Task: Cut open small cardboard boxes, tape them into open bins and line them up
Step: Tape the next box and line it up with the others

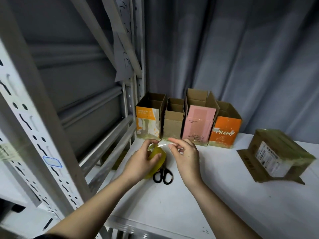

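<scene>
Left hand (139, 163) curled around the yellowish tape roll (156, 160), held above the surface (198, 200) to steady it. Right hand (185, 152) pinching the free tape end (164, 144), drawn taut between both grips, probably for the next strip. Black scissors (163, 175) lying just below, within reach for cutting. Along the back edge, four open bins (188, 121) lined up touching. Far right, well apart, a taped cardboard box (278, 156) lying unopened, seemingly next.

Cardboard, tape and painted metal

Matt cardboard bins (188, 121) stand behind a glossy clear tape roll (158, 161); smooth white tabletop (224, 195), grey metal shelving (34, 118).
</scene>
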